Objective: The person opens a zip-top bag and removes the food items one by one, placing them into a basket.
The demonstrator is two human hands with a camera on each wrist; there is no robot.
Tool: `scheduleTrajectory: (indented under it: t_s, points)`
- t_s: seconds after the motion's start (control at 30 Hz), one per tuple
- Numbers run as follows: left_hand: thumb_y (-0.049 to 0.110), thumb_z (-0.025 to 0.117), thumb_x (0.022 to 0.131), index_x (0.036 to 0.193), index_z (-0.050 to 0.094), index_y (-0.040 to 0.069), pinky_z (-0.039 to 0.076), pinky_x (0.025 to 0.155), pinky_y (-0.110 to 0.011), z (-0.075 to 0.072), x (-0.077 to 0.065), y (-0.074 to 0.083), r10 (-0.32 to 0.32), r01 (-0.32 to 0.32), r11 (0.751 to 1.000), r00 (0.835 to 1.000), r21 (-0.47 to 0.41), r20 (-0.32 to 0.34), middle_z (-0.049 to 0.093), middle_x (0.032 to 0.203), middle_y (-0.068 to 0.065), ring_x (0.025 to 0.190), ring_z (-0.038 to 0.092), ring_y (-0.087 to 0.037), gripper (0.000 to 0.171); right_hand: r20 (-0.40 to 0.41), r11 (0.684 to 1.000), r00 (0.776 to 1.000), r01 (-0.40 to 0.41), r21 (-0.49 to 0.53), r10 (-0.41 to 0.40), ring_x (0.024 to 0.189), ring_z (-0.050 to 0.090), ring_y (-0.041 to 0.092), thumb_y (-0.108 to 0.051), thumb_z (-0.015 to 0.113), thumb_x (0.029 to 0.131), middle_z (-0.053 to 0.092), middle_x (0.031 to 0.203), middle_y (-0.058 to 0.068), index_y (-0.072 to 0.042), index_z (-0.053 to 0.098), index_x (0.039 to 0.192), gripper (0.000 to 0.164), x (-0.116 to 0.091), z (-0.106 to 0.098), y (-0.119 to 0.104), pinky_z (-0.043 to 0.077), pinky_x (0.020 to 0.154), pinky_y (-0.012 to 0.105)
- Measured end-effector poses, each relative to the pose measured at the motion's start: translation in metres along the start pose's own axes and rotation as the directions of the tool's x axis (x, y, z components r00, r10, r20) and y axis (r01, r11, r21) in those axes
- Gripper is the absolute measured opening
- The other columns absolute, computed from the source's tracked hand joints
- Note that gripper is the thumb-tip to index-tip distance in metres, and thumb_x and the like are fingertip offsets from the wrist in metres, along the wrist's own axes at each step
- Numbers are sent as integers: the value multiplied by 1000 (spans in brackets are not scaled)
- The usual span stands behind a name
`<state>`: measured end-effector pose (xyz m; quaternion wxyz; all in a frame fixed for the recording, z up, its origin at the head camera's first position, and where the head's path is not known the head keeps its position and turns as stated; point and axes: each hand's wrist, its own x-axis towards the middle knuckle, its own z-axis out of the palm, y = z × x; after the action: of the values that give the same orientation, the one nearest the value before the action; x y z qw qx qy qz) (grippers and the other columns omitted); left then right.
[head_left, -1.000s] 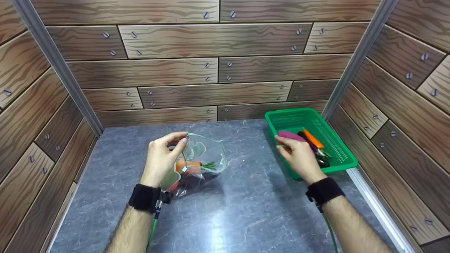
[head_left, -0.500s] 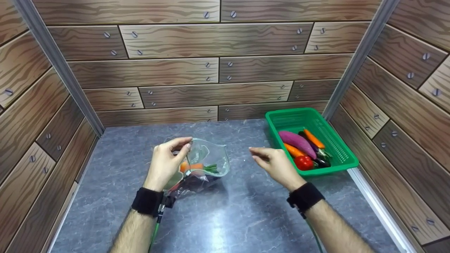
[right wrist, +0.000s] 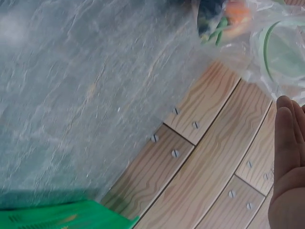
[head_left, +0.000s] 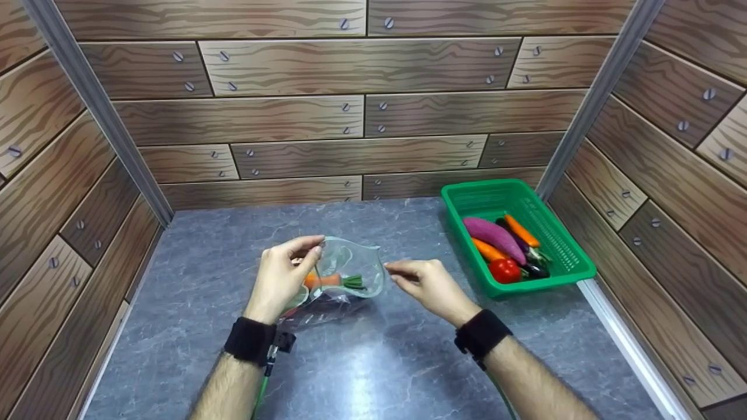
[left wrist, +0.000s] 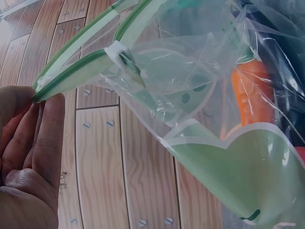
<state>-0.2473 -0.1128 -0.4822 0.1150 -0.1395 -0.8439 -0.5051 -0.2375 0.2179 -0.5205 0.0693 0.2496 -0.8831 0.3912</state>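
Observation:
My left hand [head_left: 280,277] pinches the rim of a clear zip bag [head_left: 350,256] between thumb and fingertips. In the left wrist view the green zip strip runs from those fingertips, and the bag's mouth gapes apart. Inside lie an orange carrot [left wrist: 252,90] with a green top, something long and dark [left wrist: 286,71], and a bit of red. My right hand [head_left: 435,291] is at the bag's right edge with nothing in it. Its fingers [right wrist: 286,143] look straight in the right wrist view, their tips by the bag's corner; whether they touch it I cannot tell.
A green plastic basket [head_left: 516,287] stands at the back right. It holds a long purple vegetable [head_left: 495,238], carrots [head_left: 521,230], a red tomato [head_left: 505,270] and a dark eggplant [head_left: 536,270]. Wood-patterned walls [head_left: 280,119] enclose the grey marbled table [head_left: 408,373].
My right hand has moved left from over the basket to the bag's right edge. My left hand, still pinching the bag, has shifted slightly right and toward me.

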Motion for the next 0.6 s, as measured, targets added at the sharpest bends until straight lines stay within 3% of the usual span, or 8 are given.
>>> scheduleTrajectory:
  t_s: [0.3, 0.6]
  points:
    - [22, 79, 115, 142, 86, 18, 62, 84, -22, 9, -6, -7, -9, 9, 1000, 1000, 10, 18, 91, 126, -2, 110, 85, -20, 28, 68, 1000, 998, -6, -17, 7, 124, 87, 33, -6, 77, 113, 87, 136, 19, -4, 83, 142, 30, 13, 28, -1, 72, 107, 40]
    - [21, 79, 115, 141, 86, 19, 72, 93, -42, 18, -10, -11, 1, -2, 1000, 1000, 25, 28, 91, 124, -1, 110, 86, -18, 27, 58, 979, 998, 18, -203, -6, 106, 90, 33, -3, 80, 110, 90, 124, 19, -2, 87, 134, 25, 29, 61, -1, 75, 94, 47]
